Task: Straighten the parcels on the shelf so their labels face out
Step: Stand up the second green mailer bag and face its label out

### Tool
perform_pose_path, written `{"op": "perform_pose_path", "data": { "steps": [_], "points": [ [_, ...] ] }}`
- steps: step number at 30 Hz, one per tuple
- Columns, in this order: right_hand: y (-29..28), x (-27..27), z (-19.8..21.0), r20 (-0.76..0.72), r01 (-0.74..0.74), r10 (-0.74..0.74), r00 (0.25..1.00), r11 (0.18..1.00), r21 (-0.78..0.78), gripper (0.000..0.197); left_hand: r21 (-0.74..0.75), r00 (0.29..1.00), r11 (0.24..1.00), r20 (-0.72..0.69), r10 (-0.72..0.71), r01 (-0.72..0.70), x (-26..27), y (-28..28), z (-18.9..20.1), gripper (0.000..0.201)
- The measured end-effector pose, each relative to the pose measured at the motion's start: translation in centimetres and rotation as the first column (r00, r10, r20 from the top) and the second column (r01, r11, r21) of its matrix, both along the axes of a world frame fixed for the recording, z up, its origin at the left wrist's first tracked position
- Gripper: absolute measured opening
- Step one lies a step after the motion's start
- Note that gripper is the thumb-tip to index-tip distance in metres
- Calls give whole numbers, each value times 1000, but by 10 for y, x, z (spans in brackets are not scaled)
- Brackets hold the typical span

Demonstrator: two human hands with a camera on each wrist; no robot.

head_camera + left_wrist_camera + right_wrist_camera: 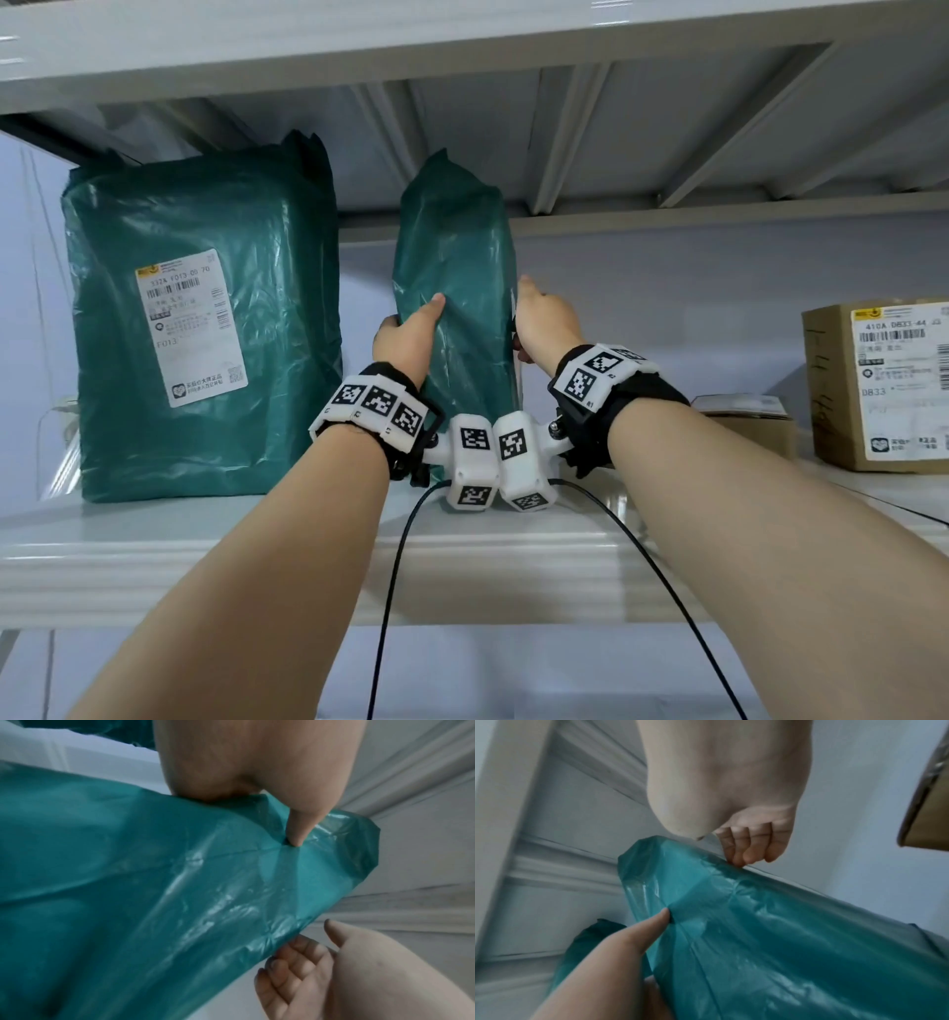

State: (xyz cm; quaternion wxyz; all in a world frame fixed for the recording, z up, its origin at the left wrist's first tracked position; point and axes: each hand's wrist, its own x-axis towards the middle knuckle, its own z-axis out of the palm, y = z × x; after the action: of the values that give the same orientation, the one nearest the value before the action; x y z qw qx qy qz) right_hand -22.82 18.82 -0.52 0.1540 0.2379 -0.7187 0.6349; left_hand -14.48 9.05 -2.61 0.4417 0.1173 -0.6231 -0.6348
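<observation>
Our left hand (405, 334) grips the narrow green parcel (457, 288) with thumb pressed into its front; our right hand (544, 321) curls its fingers (746, 850) round the opposite edge. Between them the parcel stands upright on the shelf (205, 555). Left of our fingers, a larger green parcel (205, 329) shows its label; right, well apart, a cardboard box (878, 385).

Soft even light; blurred, warped wrist views
</observation>
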Motion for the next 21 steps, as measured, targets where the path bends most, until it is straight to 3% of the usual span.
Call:
{"op": "perform_pose_path", "data": {
  "steps": [6,9,11,18,21],
  "points": [
    [1,-6,-2,-7,-33,33,999,999,-7,46,6,999,1000,25,25,-26,-2,-3,1,75],
    [0,-7,-3,-22,-59,60,998,997,45,42,-25,996,997,40,79,-78,-3,0,9,61],
    [0,-6,-4,-8,-122,122,992,992,45,38,-57,992,992,50,120,-117,-3,4,15,62],
    [4,-1,-1,-20,-89,90,996,995,48,40,-157,990,986,118,72,-53,-3,20,19,124],
    [8,-2,0,-27,-114,113,993,993,-38,40,-230,977,968,160,141,-102,-8,23,18,132]
  ]
}}
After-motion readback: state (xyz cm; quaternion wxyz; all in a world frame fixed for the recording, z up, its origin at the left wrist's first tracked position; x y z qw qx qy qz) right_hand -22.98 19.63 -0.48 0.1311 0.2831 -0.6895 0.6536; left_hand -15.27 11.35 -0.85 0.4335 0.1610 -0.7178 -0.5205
